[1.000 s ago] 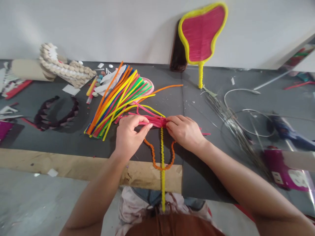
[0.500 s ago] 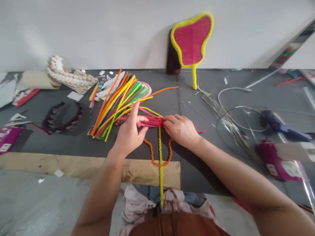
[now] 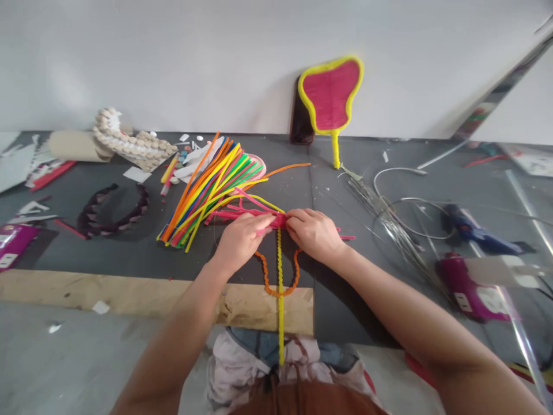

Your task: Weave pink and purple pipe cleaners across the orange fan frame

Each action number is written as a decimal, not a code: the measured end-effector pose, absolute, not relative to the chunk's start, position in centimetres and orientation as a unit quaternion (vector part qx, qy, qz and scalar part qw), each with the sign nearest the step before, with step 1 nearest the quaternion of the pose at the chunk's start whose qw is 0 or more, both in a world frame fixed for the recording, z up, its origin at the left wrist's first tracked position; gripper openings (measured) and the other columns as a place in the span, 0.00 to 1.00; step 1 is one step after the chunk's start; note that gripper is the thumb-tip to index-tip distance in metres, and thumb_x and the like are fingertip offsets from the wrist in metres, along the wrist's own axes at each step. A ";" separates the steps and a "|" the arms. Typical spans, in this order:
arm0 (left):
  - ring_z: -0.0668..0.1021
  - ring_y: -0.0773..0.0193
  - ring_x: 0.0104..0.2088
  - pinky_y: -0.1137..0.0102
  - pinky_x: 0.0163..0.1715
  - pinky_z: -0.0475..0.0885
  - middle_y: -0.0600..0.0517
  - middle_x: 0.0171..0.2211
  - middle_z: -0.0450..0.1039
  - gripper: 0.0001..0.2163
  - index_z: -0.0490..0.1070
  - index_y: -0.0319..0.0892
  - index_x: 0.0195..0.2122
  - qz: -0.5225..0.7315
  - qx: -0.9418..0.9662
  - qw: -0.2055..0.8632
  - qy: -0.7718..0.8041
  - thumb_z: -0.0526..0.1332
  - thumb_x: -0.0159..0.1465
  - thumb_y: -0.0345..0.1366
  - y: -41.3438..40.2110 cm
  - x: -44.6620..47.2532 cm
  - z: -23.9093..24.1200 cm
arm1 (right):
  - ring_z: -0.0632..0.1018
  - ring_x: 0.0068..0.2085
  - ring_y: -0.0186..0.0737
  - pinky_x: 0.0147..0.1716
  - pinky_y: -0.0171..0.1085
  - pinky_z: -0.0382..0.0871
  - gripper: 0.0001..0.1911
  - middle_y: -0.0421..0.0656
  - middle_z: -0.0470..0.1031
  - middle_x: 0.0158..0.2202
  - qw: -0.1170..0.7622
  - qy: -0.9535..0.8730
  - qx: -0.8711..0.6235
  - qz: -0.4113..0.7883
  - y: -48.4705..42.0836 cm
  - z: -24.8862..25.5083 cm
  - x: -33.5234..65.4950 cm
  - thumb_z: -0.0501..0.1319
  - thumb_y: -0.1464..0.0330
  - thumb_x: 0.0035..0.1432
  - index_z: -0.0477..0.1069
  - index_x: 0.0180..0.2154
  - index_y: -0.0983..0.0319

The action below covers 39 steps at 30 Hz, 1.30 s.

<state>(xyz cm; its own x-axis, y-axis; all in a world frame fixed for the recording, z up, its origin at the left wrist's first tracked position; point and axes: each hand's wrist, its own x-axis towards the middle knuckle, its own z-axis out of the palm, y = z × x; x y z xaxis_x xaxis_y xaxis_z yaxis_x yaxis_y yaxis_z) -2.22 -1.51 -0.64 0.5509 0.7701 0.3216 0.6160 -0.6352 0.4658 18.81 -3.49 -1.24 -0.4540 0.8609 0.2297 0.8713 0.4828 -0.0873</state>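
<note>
Pink pipe cleaners [image 3: 228,214] lie crosswise under both of my hands, over the top of a twisted yellow pipe cleaner stem [image 3: 280,323]. My left hand [image 3: 245,237] is closed on the pink strands left of the stem. Just right of the stem, my right hand [image 3: 314,233] pinches the same bunch, and pink ends poke out beyond it. A curved twisted orange pipe cleaner [image 3: 265,276] loops below the hands and crosses the yellow stem. To the left lies a fanned pile of multicoloured pipe cleaners [image 3: 203,199].
A pink fan shape with yellow edging [image 3: 332,95] leans on a dark phone-like slab [image 3: 301,118] by the wall. Thin wires [image 3: 389,213], a blue glue gun [image 3: 479,227] and a purple box [image 3: 470,288] lie right. A dark braided headband [image 3: 112,213] lies left.
My left hand has closed from a raised, pointing finger onto the pink strands and shifted right, nearer my right hand. My right hand keeps its pinch. The view has tilted slightly.
</note>
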 end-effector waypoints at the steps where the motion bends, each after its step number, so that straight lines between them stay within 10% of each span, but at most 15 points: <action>1: 0.78 0.60 0.43 0.64 0.47 0.74 0.49 0.46 0.80 0.13 0.75 0.44 0.51 0.243 0.880 0.123 0.390 0.58 0.67 0.34 -1.5 -2.3 -0.5 | 0.75 0.41 0.40 0.35 0.38 0.62 0.10 0.47 0.78 0.45 0.119 -0.852 -0.509 -0.020 -3.5 -1.2 18.8 0.55 0.71 0.66 0.75 0.38 0.63; 30: 0.66 0.51 0.63 0.49 0.55 0.51 0.53 0.47 0.80 0.17 0.76 0.57 0.48 0.186 0.923 0.090 0.326 0.54 0.68 0.29 -0.3 -2.6 -1.2 | 0.77 0.43 0.41 0.37 0.37 0.65 0.08 0.47 0.78 0.46 0.092 -0.869 -0.486 -0.002 -3.0 -0.6 19.0 0.56 0.71 0.66 0.74 0.40 0.63; 39: 0.68 0.52 0.58 0.51 0.53 0.53 0.52 0.49 0.79 0.12 0.78 0.54 0.44 0.228 0.921 0.076 0.307 0.58 0.66 0.31 0.2 -3.0 -2.5 | 0.78 0.44 0.42 0.44 0.38 0.68 0.12 0.46 0.79 0.42 0.242 -0.813 -0.528 0.043 -4.0 3.6 24.6 0.52 0.69 0.67 0.74 0.41 0.61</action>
<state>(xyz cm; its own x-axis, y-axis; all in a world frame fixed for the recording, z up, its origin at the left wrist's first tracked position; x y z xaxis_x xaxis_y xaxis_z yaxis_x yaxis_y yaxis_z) -3.01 0.18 -2.51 0.7072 0.5999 0.3741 0.5304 -0.8001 0.2802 24.60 -4.02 3.58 -0.3252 0.8790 0.3486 0.8372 0.4391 -0.3261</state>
